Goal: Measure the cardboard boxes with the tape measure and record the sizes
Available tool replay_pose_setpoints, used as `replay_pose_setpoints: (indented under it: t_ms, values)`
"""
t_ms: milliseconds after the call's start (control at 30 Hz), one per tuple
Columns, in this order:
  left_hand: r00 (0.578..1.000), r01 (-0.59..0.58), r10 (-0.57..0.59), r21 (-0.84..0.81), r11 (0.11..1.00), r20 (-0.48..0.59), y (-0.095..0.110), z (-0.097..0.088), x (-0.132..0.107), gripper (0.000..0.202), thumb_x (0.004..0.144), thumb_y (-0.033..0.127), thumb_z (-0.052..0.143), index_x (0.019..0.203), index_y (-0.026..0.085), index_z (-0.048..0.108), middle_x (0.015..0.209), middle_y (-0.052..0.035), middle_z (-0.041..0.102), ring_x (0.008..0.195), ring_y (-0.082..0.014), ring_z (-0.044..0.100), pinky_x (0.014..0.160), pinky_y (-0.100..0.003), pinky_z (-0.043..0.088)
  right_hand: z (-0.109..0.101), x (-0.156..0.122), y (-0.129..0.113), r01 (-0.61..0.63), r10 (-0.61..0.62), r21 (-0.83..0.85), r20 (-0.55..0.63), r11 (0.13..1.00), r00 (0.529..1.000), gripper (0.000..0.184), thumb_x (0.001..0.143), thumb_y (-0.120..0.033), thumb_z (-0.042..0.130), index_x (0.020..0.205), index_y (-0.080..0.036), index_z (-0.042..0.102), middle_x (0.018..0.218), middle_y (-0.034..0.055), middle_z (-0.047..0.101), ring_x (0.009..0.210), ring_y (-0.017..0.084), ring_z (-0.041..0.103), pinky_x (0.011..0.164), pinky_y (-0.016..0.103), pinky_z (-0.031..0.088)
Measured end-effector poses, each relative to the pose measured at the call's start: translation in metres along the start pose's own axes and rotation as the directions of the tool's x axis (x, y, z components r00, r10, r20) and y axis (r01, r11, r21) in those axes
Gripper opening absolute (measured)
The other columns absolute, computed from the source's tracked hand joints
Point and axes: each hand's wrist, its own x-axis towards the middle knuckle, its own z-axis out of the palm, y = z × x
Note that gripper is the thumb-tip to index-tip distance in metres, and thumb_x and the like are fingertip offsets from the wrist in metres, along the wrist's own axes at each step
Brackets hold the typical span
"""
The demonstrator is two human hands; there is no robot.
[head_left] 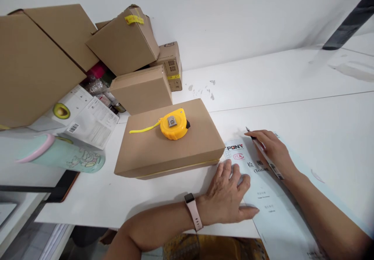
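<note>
My right hand (271,147) is closed around a pen (264,152), its tip pointing up and left near the top of a pale blue printed document (271,197). The document reads "PONY" at its upper left and lies partly under my right forearm. My left hand (228,190) rests with fingers spread at the document's left edge, a pink-strapped watch (193,211) on its wrist. Just beyond those fingertips lies a flat cardboard box (163,151). On top of the box sits a yellow tape measure (174,124) with a yellow wrist strap stretching left.
Cardboard boxes (122,41) are stacked at the back left against the wall. White cartons (84,115) with an avocado picture and a mint green tumbler (67,154) with a pink rim are at left. A dark upright object (347,24) stands at the far right.
</note>
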Motion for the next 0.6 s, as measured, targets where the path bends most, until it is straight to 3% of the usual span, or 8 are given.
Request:
replay_pose_setpoints:
  t_ms: [167, 267, 367, 467, 533, 600]
  values:
    - [0.998, -0.002, 0.0, -0.024, 1.0, -0.063, -0.002, 0.01, 0.001, 0.075, 0.091, 0.068, 0.048, 0.138, 0.01, 0.049, 0.143, -0.0241, 0.05, 0.141, -0.0465, 0.035, 0.116, -0.058, 0.027, 0.008, 0.003, 0.021, 0.193, -0.172, -0.15, 0.146, 0.97, 0.974, 0.061, 0.076, 0.004, 0.04, 0.124, -0.023, 0.067, 0.117, 0.0088, 0.07, 0.101, 0.027, 0.058, 0.08, 0.039, 0.052]
    - [0.966, -0.032, 0.015, -0.062, 0.998, -0.258, -0.003, 0.012, 0.004, 0.06, 0.089, 0.055, 0.057, 0.127, 0.009, 0.058, 0.131, -0.023, 0.059, 0.133, -0.042, 0.046, 0.109, -0.054, 0.038, 0.015, 0.006, 0.024, 0.211, -0.185, -0.214, 0.133, 0.954, 0.974, 0.071, 0.071, 0.009, 0.038, 0.13, -0.021, 0.065, 0.118, 0.0084, 0.071, 0.098, 0.027, 0.057, 0.081, 0.038, 0.052]
    - [0.842, -0.127, 0.074, -0.064, 0.99, -0.534, -0.004, -0.006, 0.005, 0.028, 0.088, 0.029, 0.059, 0.111, 0.015, 0.064, 0.112, -0.0138, 0.068, 0.115, -0.0286, 0.059, 0.096, -0.041, 0.048, 0.019, 0.007, 0.024, 0.15, -0.14, -0.211, 0.062, 0.966, 0.988, 0.07, 0.074, 0.007, 0.037, 0.135, -0.02, 0.061, 0.111, 0.008, 0.072, 0.094, 0.026, 0.058, 0.079, 0.038, 0.052]
    - [0.674, -0.13, 0.118, 0.04, 0.991, -0.729, -0.006, -0.051, 0.002, 0.025, 0.083, 0.016, 0.063, 0.108, 0.019, 0.064, 0.106, -0.0091, 0.07, 0.107, -0.0241, 0.061, 0.093, -0.037, 0.048, 0.021, 0.007, 0.024, 0.072, -0.073, -0.149, -0.002, 0.986, 0.997, 0.059, 0.085, -0.001, 0.037, 0.136, -0.023, 0.059, 0.104, 0.0072, 0.074, 0.095, 0.027, 0.061, 0.076, 0.039, 0.052]
    - [0.552, 0.009, 0.087, 0.111, 0.994, -0.829, -0.013, -0.087, 0.001, 0.028, 0.081, 0.011, 0.065, 0.108, 0.018, 0.063, 0.107, -0.0102, 0.068, 0.107, -0.0242, 0.061, 0.096, -0.039, 0.046, 0.022, 0.007, 0.025, 0.034, -0.036, -0.103, -0.026, 0.994, 0.999, 0.053, 0.091, -0.008, 0.036, 0.136, -0.025, 0.058, 0.103, 0.0065, 0.075, 0.099, 0.027, 0.062, 0.075, 0.039, 0.053]
    - [0.471, 0.227, -0.036, 0.082, 0.97, -0.882, -0.026, -0.118, 0.001, 0.03, 0.084, 0.013, 0.065, 0.112, 0.02, 0.061, 0.115, -0.0121, 0.065, 0.113, -0.027, 0.059, 0.102, -0.044, 0.042, 0.023, 0.008, 0.025, 0.016, -0.019, -0.078, -0.033, 0.997, 0.999, 0.048, 0.093, -0.013, 0.037, 0.134, -0.025, 0.059, 0.104, 0.0066, 0.075, 0.099, 0.028, 0.063, 0.076, 0.04, 0.053]
